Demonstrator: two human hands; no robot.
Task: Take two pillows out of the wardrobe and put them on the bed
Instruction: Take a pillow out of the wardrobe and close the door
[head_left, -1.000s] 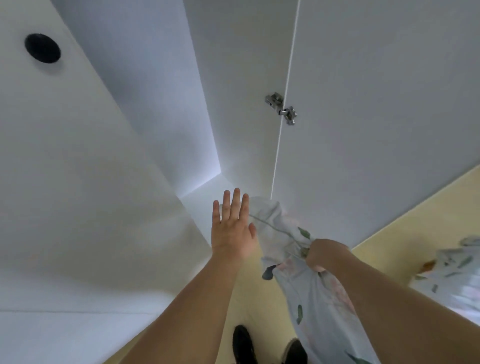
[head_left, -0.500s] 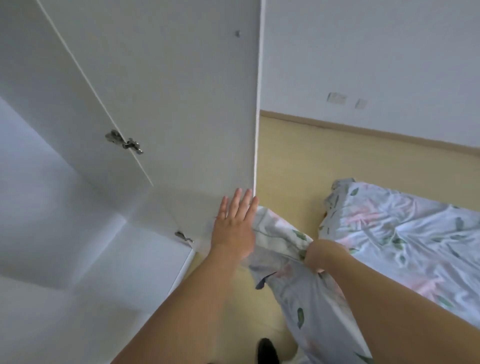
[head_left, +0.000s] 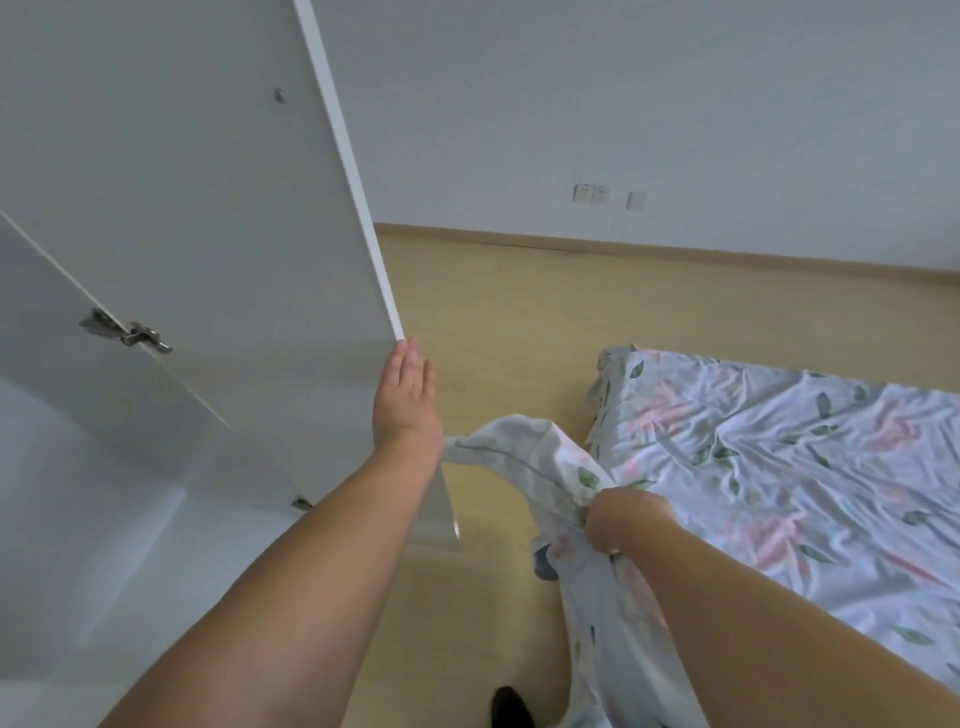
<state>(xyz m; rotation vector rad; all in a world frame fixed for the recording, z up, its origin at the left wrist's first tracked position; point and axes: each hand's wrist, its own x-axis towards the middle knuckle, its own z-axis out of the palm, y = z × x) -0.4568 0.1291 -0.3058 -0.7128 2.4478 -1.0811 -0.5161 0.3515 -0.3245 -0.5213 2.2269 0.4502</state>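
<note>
A pillow (head_left: 524, 457) in a pale floral cover hangs limp from my right hand (head_left: 621, 522), which grips it by a bunched fold above the floor. My left hand (head_left: 408, 397) is flat with fingers together, its fingertips at the free edge of the open white wardrobe door (head_left: 208, 208). The bed (head_left: 805, 467), covered in a matching floral sheet, lies to the right, its near corner just beyond the pillow. Only one pillow is visible. The wardrobe interior (head_left: 78, 519) at the lower left shows only bare white panels.
A metal hinge (head_left: 127, 332) joins the door to the wardrobe side. Pale yellow floor (head_left: 493, 312) runs between wardrobe and bed up to a white wall with sockets (head_left: 592, 194). My dark shoe (head_left: 511, 709) shows at the bottom edge.
My view has swung right from the wardrobe interior to the bed and floor. The pillow has come out of the wardrobe in my right hand. My left hand now rests at the door's edge.
</note>
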